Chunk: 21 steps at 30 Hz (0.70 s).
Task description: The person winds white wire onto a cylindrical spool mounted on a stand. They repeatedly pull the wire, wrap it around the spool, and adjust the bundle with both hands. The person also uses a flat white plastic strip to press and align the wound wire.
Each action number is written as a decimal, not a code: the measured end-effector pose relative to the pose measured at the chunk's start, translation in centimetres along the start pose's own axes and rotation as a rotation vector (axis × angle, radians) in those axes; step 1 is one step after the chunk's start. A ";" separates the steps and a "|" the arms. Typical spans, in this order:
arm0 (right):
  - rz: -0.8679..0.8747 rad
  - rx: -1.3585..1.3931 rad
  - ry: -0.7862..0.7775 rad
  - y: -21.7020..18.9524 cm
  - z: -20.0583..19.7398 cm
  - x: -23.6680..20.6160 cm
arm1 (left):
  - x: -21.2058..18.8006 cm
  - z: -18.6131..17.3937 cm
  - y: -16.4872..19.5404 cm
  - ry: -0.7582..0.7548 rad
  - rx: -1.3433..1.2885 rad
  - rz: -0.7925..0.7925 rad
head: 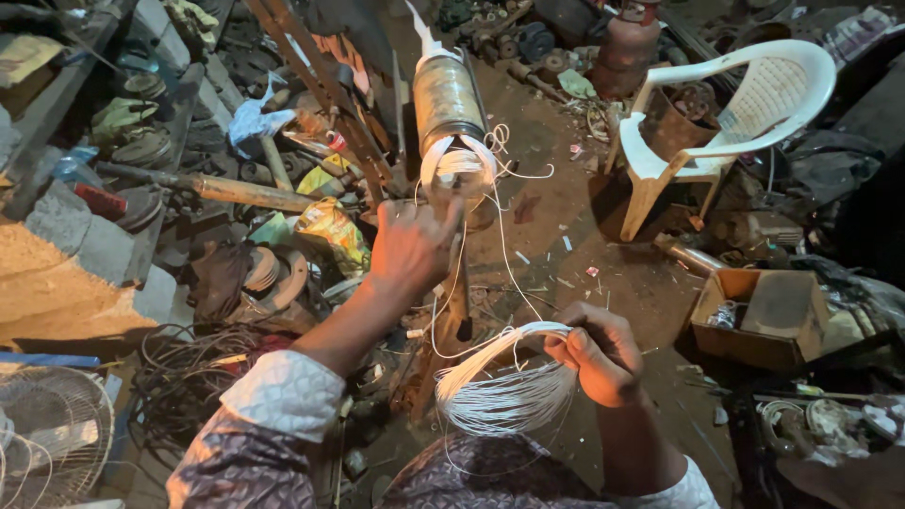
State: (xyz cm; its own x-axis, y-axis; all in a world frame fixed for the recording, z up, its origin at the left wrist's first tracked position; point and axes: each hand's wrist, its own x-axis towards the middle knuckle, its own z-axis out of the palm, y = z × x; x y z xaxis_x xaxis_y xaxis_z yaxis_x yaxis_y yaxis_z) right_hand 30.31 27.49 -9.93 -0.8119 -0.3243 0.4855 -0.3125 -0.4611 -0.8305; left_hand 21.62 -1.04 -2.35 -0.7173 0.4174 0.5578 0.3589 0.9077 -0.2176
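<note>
Floor: bare brown dirt floor (pixel 566 236), littered with scrap metal along its left edge and far edge.
Chair: white moulded plastic armchair (pixel 745 104) stands on the floor toward the far right corner, well apart from both hands.
Box: open brown cardboard box (pixel 759 316) sits near the floor's right edge.
Cylinder: dull metal cylindrical motor body (pixel 448 104) stands upright at the centre of the floor, with loops of white wire (pixel 459 162) wrapped at its near end.
Wire bundle: looped bundle of thin white insulated wire (pixel 500 391) hangs just below the cylinder, toward the near edge; strands run up to the cylinder.
Left hand: left hand (pixel 415 247) rests against the cylinder's near end, fingers pressed onto the wire loops there.
Right hand: right hand (pixel 599 353) is closed around the top of the wire bundle, fingers curled tight on the strands.
</note>
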 end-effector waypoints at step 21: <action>0.012 0.160 -0.009 2.9 -3.1 1.2 | -1.5 -8.2 4.6 0.145 -0.783 0.195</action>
State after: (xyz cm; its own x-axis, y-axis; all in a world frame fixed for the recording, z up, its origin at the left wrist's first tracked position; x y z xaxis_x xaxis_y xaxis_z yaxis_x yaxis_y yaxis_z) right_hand 26.92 28.39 -12.63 -0.8106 -0.3373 0.4786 -0.2196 -0.5825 -0.7826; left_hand 29.24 2.13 2.41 -0.5337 0.5061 0.6775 0.8207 0.5032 0.2706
